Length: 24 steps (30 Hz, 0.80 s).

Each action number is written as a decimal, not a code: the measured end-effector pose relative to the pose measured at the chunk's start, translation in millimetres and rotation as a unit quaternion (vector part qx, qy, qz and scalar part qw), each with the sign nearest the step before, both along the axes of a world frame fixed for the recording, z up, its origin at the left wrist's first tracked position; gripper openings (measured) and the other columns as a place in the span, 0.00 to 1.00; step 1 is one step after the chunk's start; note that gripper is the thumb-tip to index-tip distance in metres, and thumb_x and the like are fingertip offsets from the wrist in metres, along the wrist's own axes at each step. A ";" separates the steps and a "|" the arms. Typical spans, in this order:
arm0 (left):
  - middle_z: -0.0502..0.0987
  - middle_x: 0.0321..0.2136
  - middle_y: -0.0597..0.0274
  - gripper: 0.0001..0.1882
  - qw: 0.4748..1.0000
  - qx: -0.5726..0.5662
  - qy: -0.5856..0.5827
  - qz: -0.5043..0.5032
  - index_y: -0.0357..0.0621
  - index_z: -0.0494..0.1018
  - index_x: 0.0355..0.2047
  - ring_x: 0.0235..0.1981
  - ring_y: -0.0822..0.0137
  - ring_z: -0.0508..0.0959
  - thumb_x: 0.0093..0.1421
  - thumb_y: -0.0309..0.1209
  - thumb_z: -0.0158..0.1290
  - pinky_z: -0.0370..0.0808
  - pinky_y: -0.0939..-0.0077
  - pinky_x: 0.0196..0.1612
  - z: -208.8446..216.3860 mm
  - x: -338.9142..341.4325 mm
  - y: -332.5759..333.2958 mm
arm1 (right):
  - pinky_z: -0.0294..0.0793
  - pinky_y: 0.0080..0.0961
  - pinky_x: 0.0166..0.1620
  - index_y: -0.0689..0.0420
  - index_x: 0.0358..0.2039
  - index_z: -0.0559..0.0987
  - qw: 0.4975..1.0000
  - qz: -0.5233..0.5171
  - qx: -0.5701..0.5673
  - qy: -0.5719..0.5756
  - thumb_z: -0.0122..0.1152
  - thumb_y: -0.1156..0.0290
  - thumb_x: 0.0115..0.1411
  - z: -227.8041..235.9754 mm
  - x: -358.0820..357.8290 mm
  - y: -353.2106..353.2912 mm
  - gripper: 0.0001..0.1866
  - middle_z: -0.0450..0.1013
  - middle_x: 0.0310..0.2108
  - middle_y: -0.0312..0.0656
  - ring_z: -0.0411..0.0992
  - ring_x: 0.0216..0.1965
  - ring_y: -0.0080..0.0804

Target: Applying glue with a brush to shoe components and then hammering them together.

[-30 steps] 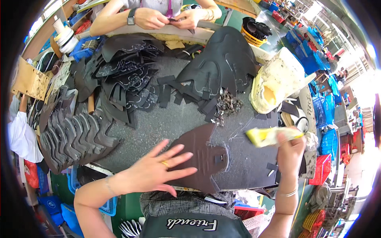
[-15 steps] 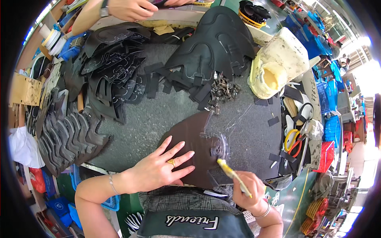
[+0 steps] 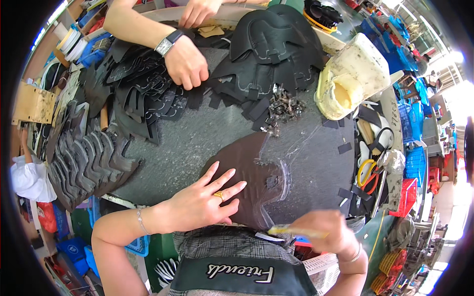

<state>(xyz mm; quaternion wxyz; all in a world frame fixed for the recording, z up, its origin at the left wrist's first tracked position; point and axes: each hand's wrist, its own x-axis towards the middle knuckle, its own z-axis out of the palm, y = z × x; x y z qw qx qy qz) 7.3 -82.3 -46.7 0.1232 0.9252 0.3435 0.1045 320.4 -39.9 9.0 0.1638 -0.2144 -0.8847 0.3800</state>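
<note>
- Left hand (image 3: 205, 202) is pressed flat, fingers spread, on the dark brown leather piece (image 3: 247, 172) — nothing grasped, just holding it down; a gold ring shows on one finger
- That leather piece lies at the near edge of the worktop (image 3: 197, 143), right in front of the person; a clear plastic template (image 3: 296, 163) sits over its right part and runs on toward the worktop's right side
- Right hand (image 3: 328, 232) is clenched around a yellow-handled brush (image 3: 291, 230), blurred, at the near edge just right of the leather piece; the brush tip points left toward the piece's lower edge, though whether it touches I cannot tell
- Far right corner: a yellowish plastic jug (image 3: 353, 74) with its side cut open; a small heap of metal buckles (image 3: 281, 106) lies between it and the leather piece
- Right edge: yellow-handled scissors (image 3: 368, 172) among scraps
- Far side: a stack of black cut pieces (image 3: 271, 44); more black cut shapes (image 3: 133, 93) spread across the left — and a co-worker's hand (image 3: 186, 64), wristwatch on, rests closed among them
- Left edge: a fanned row of dark grey shaped pieces (image 3: 84, 163)
</note>
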 end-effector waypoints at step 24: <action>0.67 0.58 0.45 0.24 0.999 -0.020 0.005 -0.033 0.43 0.76 0.41 0.61 0.39 0.63 0.43 0.39 0.63 0.58 0.33 0.61 13.8 0.8 6.6 | 0.72 0.17 0.27 0.63 0.32 0.80 0.896 -0.417 -0.092 0.125 0.64 0.75 0.57 -39.7 -35.5 7.2 0.05 0.79 0.27 0.40 0.74 0.26 0.18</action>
